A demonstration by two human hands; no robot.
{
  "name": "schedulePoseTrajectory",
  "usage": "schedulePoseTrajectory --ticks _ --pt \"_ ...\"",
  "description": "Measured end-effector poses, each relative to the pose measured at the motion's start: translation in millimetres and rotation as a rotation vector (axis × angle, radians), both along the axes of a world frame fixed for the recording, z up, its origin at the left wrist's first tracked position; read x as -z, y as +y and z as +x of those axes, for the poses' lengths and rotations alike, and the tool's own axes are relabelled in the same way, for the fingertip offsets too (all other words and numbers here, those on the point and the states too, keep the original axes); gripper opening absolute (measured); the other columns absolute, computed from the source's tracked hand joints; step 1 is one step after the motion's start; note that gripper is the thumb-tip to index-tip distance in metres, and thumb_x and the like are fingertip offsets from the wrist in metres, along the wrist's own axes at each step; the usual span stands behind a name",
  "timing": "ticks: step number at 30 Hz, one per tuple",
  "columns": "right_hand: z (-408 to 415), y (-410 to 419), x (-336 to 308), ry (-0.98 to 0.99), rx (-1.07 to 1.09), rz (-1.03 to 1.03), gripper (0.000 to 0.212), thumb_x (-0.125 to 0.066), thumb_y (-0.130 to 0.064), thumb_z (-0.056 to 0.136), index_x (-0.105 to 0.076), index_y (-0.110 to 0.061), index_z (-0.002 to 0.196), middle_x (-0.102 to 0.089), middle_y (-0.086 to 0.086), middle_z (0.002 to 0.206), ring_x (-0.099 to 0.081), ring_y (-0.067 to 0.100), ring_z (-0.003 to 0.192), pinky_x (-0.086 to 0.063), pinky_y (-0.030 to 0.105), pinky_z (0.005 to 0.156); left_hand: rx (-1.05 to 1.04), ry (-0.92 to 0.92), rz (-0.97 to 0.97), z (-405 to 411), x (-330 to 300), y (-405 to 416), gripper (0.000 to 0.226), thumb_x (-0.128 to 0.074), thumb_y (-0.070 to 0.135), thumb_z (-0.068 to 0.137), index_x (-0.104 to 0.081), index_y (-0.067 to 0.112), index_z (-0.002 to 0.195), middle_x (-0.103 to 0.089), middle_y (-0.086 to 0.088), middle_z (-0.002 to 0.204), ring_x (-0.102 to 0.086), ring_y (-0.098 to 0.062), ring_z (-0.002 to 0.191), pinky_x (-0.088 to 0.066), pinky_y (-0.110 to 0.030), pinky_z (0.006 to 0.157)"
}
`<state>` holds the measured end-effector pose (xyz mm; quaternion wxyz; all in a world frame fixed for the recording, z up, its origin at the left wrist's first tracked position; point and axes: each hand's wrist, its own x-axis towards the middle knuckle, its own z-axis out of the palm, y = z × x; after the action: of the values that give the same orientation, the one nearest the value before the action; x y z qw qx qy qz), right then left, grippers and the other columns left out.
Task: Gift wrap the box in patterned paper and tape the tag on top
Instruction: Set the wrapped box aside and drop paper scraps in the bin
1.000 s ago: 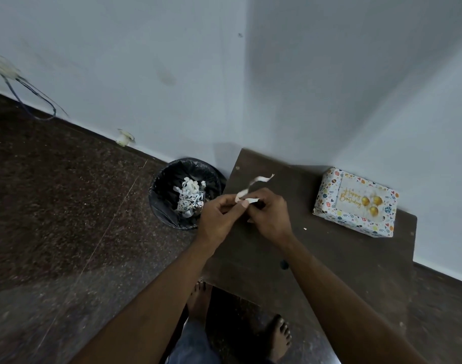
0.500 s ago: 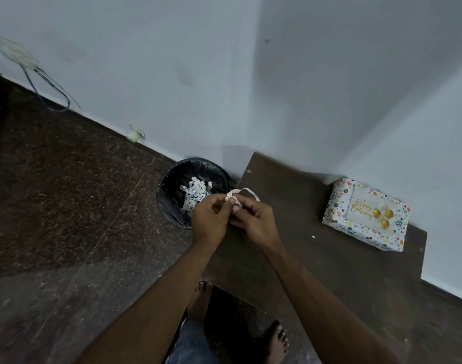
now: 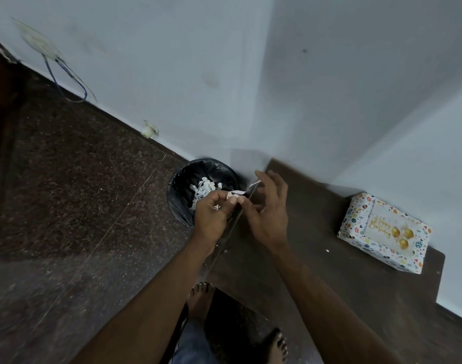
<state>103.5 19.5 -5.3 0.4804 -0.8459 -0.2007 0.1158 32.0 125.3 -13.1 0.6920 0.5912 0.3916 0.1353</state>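
Observation:
The wrapped box [image 3: 384, 232] in white patterned paper lies at the far right of the dark wooden table [image 3: 316, 258], a "Happy Birthday" tag [image 3: 390, 228] with gold balloons on its top. My left hand [image 3: 215, 214] pinches a small crumpled paper strip [image 3: 236, 193] over the table's left edge, beside the bin. My right hand [image 3: 269, 208] is just right of it with fingers spread and loose; a thin end of the strip reaches toward its fingertips.
A round bin with a black liner [image 3: 182, 195] stands on the floor left of the table, holding paper scraps [image 3: 205, 189]. White walls meet in a corner behind the table. Cables [image 3: 67, 82] hang on the left wall. My bare feet [image 3: 201, 300] show below.
My right hand has let go of the paper strip and opened, moving slightly right. My left hand keeps the scrap, now bunched, near the bin. The camera has drifted left.

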Motion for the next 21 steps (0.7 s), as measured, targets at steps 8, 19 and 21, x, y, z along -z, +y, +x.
schedulePoseTrajectory --ticks 8,19,21 --pt "19 13 9 0.147 -0.212 0.064 0.017 -0.067 -0.023 0.088 -0.078 -0.014 0.097 -0.075 -0.010 0.087 -0.069 0.004 0.079 -0.053 0.027 0.072 0.039 -0.008 0.103 3 2 26 0.017 -0.073 0.001 0.083 -0.074 0.017 0.077 -0.074 0.002 0.076 -0.069 -0.011 0.076 -0.054 -0.026 0.076" --pt "11 39 6 0.565 0.027 0.170 0.019 -0.069 -0.002 0.088 -0.071 -0.018 0.078 -0.066 -0.012 0.077 -0.063 0.012 0.075 -0.057 0.037 0.070 0.002 -0.105 0.066 0 10 36 0.037 -0.064 0.008 0.093 -0.061 0.027 0.124 -0.069 0.003 0.114 -0.065 -0.006 0.105 -0.054 -0.028 0.093" --pt "16 44 3 0.671 0.033 0.161 0.017 -0.068 -0.003 0.089 -0.073 -0.016 0.080 -0.069 -0.005 0.077 -0.064 0.009 0.073 -0.056 0.028 0.068 0.232 -0.102 0.462 -5 22 46 0.031 -0.060 0.021 0.095 -0.063 0.020 0.126 -0.067 0.001 0.122 -0.060 -0.009 0.116 -0.049 -0.029 0.100"
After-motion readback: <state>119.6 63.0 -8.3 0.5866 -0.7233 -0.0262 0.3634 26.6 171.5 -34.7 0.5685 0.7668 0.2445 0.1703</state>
